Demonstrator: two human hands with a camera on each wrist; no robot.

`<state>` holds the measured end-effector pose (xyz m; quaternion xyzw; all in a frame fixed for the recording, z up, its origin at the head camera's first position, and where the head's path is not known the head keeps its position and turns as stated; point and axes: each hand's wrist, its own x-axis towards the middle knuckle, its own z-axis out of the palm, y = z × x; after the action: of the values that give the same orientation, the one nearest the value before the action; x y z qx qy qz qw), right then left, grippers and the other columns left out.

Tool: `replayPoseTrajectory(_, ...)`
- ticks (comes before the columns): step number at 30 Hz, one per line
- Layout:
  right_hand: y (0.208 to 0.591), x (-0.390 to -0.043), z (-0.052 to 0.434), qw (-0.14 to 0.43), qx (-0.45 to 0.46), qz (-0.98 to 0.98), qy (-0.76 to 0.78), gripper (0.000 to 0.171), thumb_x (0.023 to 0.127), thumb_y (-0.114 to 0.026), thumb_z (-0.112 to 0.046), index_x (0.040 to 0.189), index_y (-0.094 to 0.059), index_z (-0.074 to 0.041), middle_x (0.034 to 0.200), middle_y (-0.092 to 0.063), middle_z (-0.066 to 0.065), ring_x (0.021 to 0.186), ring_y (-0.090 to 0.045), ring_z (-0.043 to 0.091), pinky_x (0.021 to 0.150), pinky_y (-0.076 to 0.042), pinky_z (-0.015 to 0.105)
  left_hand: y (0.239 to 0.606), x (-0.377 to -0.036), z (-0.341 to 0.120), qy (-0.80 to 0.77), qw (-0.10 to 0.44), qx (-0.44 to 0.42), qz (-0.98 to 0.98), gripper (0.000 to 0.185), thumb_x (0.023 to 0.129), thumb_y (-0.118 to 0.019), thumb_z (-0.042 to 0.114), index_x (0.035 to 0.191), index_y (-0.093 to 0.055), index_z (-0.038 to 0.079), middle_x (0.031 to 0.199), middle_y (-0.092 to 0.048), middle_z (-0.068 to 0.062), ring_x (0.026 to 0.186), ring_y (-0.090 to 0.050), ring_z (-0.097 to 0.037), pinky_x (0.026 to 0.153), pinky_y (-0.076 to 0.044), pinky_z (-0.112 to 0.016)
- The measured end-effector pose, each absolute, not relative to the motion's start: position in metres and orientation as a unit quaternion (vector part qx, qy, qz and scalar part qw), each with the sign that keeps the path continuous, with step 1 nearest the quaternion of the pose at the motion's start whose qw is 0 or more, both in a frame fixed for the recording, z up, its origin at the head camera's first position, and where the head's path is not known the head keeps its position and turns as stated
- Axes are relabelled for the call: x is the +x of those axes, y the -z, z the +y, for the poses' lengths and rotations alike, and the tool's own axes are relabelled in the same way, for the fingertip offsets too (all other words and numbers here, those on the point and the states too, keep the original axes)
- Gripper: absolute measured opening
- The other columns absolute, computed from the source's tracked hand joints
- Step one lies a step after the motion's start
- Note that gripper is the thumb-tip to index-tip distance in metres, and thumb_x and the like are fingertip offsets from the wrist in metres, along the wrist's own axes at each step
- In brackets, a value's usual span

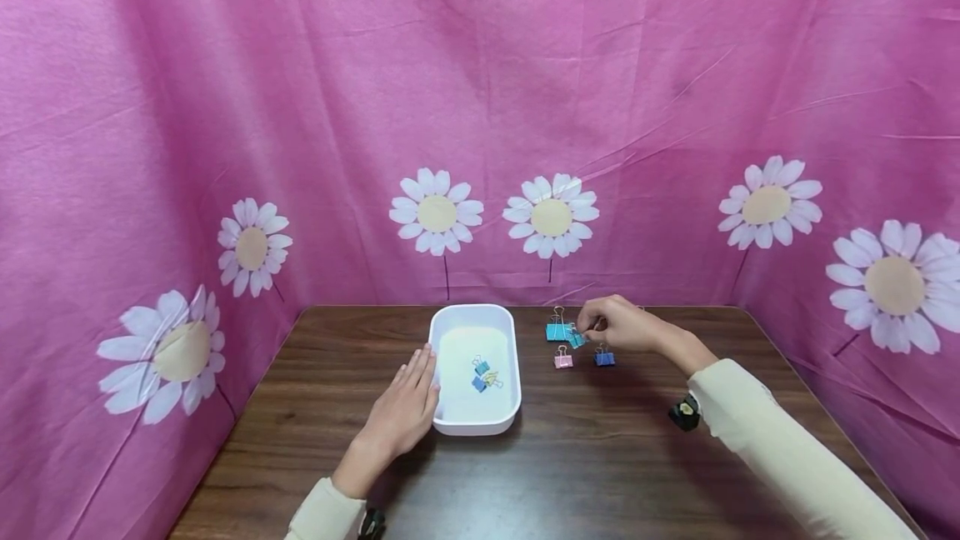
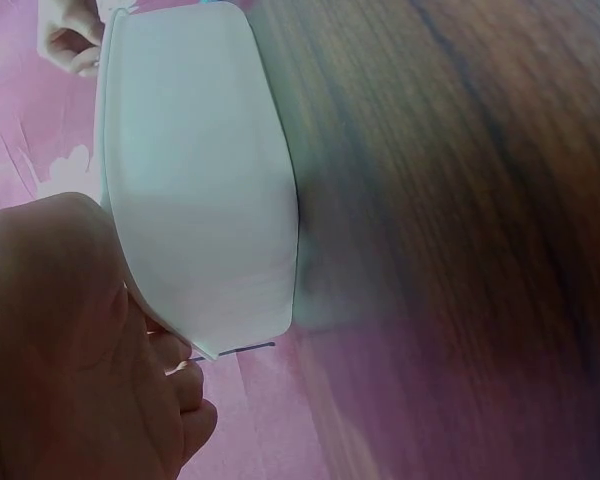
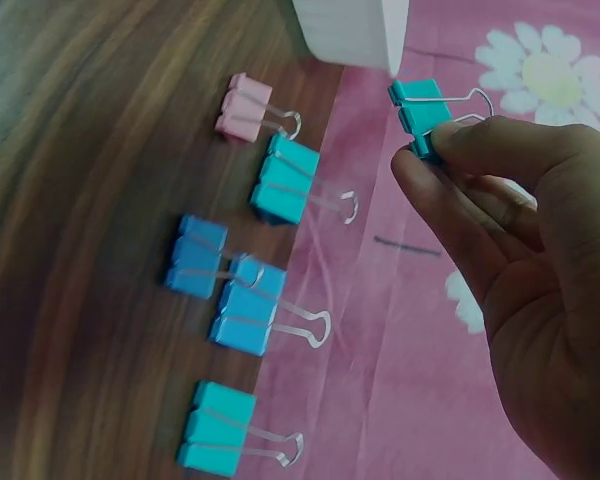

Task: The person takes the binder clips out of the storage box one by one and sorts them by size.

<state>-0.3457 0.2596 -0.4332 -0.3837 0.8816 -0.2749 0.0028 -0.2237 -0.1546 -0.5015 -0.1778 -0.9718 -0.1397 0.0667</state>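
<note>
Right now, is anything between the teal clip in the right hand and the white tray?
Nothing visible. The right hand pinches a teal binder clip just right of the white tray; the other clips lie nearer the person. The left hand rests on the tray's far side.

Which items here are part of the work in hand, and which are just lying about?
In use:
- teal clip pinched by right hand
- white tray, left hand resting against its side
- loose clips on table: pink clip, blue clip

Lying about:
- daisy-print pink cloth
</note>
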Motion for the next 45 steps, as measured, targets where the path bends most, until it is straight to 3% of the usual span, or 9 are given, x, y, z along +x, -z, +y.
replayPoseTrajectory(11,0.446,-0.336,0.296,-0.035,-0.350,0.892,0.284,0.026,0.086,-0.076,0.008,0.087,-0.076,-0.018,0.093,-0.076,-0.006,0.084,-0.069,0.005,0.072,-0.062,0.025,0.501,-0.224,-0.154,0.139,0.065,-0.174,-0.973,0.058,0.114,-0.041,0.025,0.162,-0.035,-0.008,0.174,-0.029,-0.021,0.162,-0.030,-0.038,0.132,-0.031,-0.054)
replayPoseTrajectory(18,0.451,-0.328,0.319,-0.068,-0.319,0.901,0.287,0.026,0.084,-0.079,0.007,0.089,-0.076,-0.018,0.093,-0.078,-0.006,0.085,-0.070,0.005,0.075,-0.065,0.039,0.499,-0.223,-0.154,0.146,0.060,-0.170,-0.973,0.058,0.114,-0.042,0.024,0.162,-0.035,-0.007,0.174,-0.029,-0.020,0.162,-0.029,-0.038,0.133,-0.030,-0.054)
replayPoseTrajectory(29,0.470,-0.317,0.352,-0.053,-0.256,0.918,0.297,0.015,0.088,-0.079,0.003,0.088,-0.074,-0.010,0.091,-0.077,-0.004,0.085,-0.065,-0.003,0.075,-0.061,0.025,0.498,-0.221,-0.156,0.138,0.061,-0.170,-0.974,0.058,0.114,-0.042,0.025,0.162,-0.035,-0.007,0.174,-0.030,-0.020,0.163,-0.029,-0.037,0.132,-0.031,-0.053)
replayPoseTrajectory(35,0.485,-0.316,0.367,-0.061,-0.225,0.929,0.286,0.013,0.087,-0.083,-0.005,0.086,-0.077,-0.016,0.092,-0.079,-0.004,0.086,-0.066,-0.002,0.078,-0.061,0.026,0.498,-0.221,-0.156,0.139,0.061,-0.172,-0.973,0.058,0.114,-0.043,0.024,0.162,-0.035,-0.008,0.174,-0.030,-0.021,0.162,-0.030,-0.037,0.133,-0.031,-0.053)
replayPoseTrajectory(45,0.507,-0.319,0.379,-0.048,-0.190,0.931,0.309,0.012,0.093,-0.077,-0.001,0.089,-0.078,-0.012,0.085,-0.079,-0.002,0.073,-0.068,-0.002,0.067,-0.056,0.020,0.500,-0.222,-0.156,0.141,0.065,-0.178,-0.972,0.058,0.114,-0.042,0.024,0.162,-0.036,-0.008,0.174,-0.031,-0.021,0.162,-0.031,-0.038,0.132,-0.031,-0.054)
